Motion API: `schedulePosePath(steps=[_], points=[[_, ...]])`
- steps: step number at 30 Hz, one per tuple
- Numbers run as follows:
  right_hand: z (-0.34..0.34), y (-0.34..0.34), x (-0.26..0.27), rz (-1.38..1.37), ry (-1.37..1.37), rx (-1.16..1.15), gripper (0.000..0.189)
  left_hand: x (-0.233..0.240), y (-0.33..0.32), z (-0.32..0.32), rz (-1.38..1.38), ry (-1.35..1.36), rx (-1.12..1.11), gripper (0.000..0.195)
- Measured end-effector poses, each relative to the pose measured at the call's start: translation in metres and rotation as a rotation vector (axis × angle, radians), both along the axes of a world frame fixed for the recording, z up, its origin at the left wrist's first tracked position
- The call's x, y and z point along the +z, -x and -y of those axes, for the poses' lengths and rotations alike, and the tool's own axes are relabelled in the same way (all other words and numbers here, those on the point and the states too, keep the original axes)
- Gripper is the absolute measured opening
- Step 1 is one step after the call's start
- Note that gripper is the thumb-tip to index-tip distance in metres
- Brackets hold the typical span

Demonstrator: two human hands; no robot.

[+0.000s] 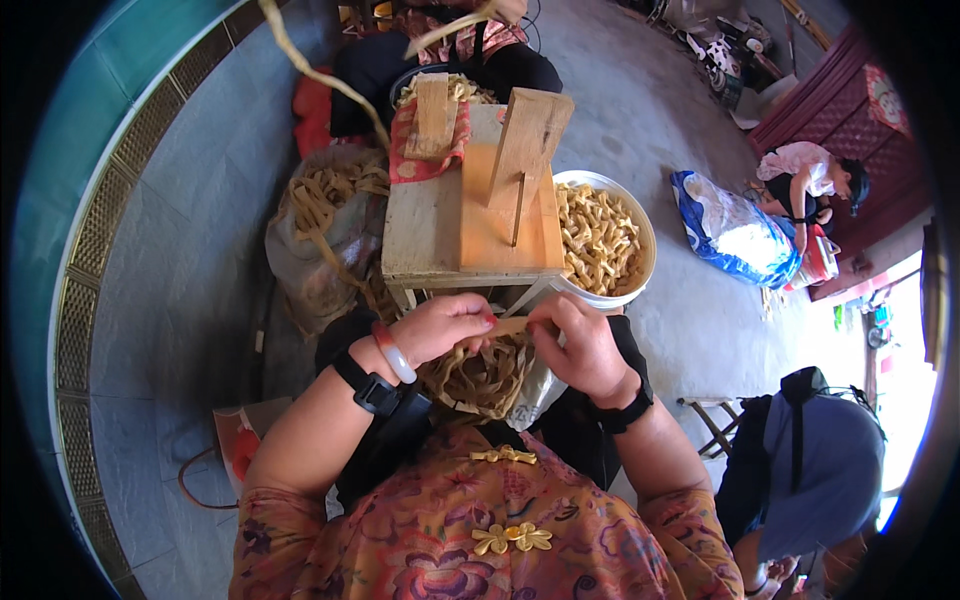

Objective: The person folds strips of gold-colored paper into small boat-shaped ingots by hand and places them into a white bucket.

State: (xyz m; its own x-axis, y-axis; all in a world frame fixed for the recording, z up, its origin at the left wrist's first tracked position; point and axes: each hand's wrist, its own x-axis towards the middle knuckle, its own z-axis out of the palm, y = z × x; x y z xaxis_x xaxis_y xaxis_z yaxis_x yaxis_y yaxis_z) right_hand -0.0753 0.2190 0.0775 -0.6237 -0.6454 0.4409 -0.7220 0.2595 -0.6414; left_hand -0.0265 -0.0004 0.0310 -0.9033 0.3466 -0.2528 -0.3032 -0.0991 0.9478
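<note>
Between my left hand [439, 330] and my right hand [585, 345], a short flat tan strip [512, 326] is held by the fingertips. Below it, a heap of similar brownish strips [484, 379] lies in my lap, by some pale plastic [536, 394]. Just beyond my hands stands a small worn table [420, 240]. On it sits a wooden jig: an orange-brown base board [480, 232], an upright wooden block [534, 139] and a thin upright rod [518, 214]. At the table's right, a white bucket [650, 259] holds many knotted tan pieces [596, 236].
A sack [300, 262] of strips stands left of the table. A wooden block [431, 120] rests on red cloth [416, 169]. Opposite sits a person [525, 67] behind a basin of pieces. Two other people [806, 169] [817, 465] are at the right, one beside a blue-and-white bag [731, 225].
</note>
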Motion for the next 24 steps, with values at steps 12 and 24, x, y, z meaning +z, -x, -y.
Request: schedulePosePath(steps=[12,24], points=[[0.027,0.11,-0.034,-0.064,-0.037,-0.133,0.009,0.0,0.101,0.004,-0.461,0.75,0.492,0.017],[-0.009,-0.004,-0.023,-0.366,-0.173,0.109,0.039,-0.007,-0.008,-0.034,0.009,-0.147,0.002,0.013]])
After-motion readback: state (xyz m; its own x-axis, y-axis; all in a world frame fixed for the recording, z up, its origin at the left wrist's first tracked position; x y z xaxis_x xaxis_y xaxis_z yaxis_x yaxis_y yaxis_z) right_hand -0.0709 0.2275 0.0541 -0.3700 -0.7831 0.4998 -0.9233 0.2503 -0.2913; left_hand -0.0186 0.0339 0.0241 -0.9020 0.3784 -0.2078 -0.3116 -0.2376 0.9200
